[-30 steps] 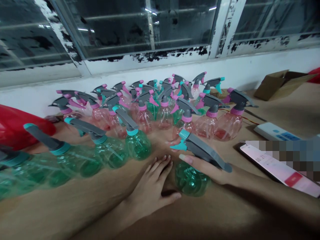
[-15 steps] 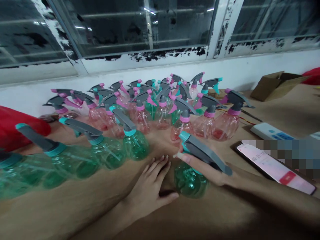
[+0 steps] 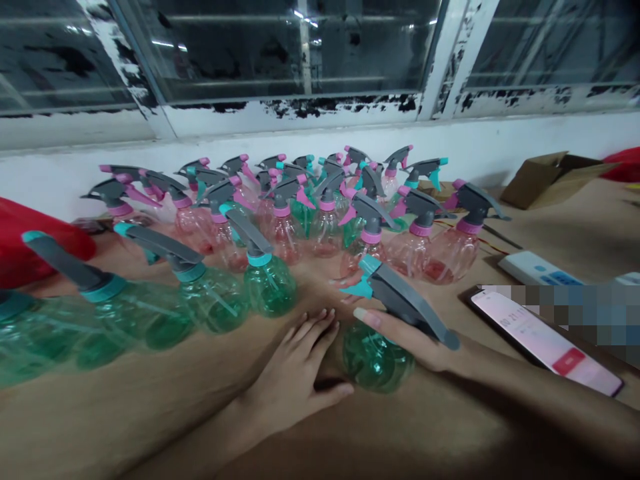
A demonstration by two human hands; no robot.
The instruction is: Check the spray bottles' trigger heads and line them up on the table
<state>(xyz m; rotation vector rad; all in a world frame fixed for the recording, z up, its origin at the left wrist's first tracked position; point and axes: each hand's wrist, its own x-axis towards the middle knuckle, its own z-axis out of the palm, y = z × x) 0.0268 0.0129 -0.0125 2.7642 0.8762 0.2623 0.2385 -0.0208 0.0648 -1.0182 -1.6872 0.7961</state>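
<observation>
My right hand (image 3: 425,340) is closed round the neck of a green spray bottle (image 3: 377,363) with a grey and turquoise spray head. Its thumb lies along the near side below the head, while the other fingers are mostly hidden behind it. The turquoise trigger points left, and the bottle appears to stand on the table. Just to the left, my left hand (image 3: 300,367) lies palm down on the brown tabletop (image 3: 165,427), fingers stretched forward, holding nothing. Another green spray bottle (image 3: 270,287) stands beyond its fingertips.
More green spray bottles (image 3: 213,300) line the left side. Behind them are several pink-collared spray bottles (image 3: 367,257). A phone (image 3: 540,340), a white power strip (image 3: 543,270) and an open cardboard box (image 3: 545,180) lie right. A red bag (image 3: 40,243) is at left, below windows.
The trigger of the held spray bottle now sticks out to the left, where it was mostly hidden by my right fingers. My left hand stays flat; the view has shifted slightly.
</observation>
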